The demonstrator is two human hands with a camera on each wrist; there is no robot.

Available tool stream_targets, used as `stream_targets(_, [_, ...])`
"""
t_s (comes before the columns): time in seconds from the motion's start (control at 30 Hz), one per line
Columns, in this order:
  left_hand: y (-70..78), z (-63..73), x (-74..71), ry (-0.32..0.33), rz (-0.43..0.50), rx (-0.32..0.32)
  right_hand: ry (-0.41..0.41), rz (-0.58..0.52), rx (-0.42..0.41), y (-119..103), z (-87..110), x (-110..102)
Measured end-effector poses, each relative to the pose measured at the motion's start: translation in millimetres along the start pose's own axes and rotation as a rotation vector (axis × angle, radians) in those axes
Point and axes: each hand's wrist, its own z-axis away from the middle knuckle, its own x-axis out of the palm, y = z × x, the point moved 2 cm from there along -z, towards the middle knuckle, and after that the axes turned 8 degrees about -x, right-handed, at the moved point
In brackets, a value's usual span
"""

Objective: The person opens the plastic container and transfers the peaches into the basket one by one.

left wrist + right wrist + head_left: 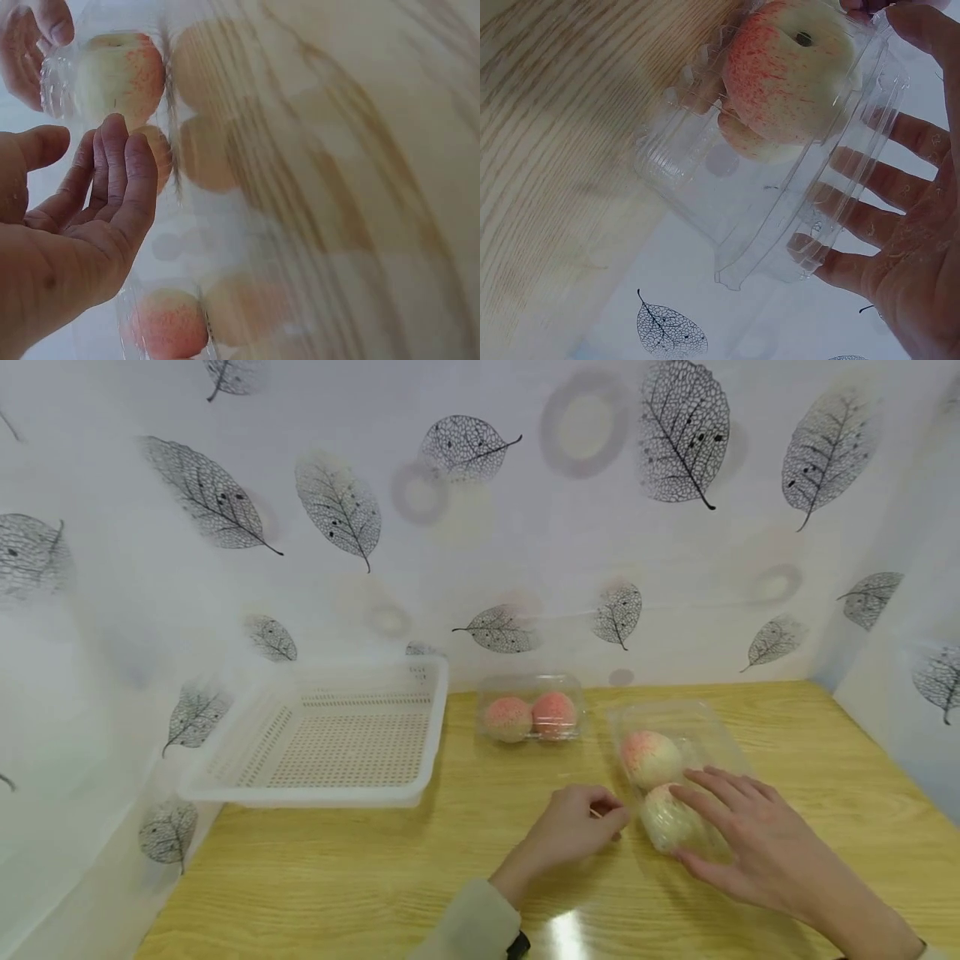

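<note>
Two pale peaches with red speckles, the rear peach [649, 760] and the front peach [669, 818], sit in a clear plastic clamshell box [705, 718] on the right. My right hand [772, 839] spreads over the box's near right side. In the right wrist view its fingers [885, 180] lie slightly bent along the outside of the clear plastic, and the thumb reaches the box's edge by the peach. To the left of the box, my left hand [573, 827] is close to the front peach. Its fingers [116, 172] curve loosely with nothing between them.
A second clear box [531, 681] with two peaches stands at the back of the wooden table [360, 885]. A white perforated basket [431, 752] is at the left. Leaf-printed white sheeting [495, 543] rises behind and on both sides.
</note>
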Motion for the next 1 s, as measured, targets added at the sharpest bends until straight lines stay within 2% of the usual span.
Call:
stream_targets(0.37, [3.8, -6.0, 9.9, 0.034, 0.079, -0.055, 0.049, 0.001, -0.021, 1.1, 0.0, 1.7])
stream_targets(0.67, [-1.1, -9.6, 14.7, -0.017, 0.218, -0.089, 0.087, 0.027, -0.083, 4.3, 0.5, 2.2])
stream_targets(1.0, [2.7, -8.3, 17.7, -0.01, 0.113, -0.084, 0.119, 0.091, -0.167, 6.8, 3.3, 3.7])
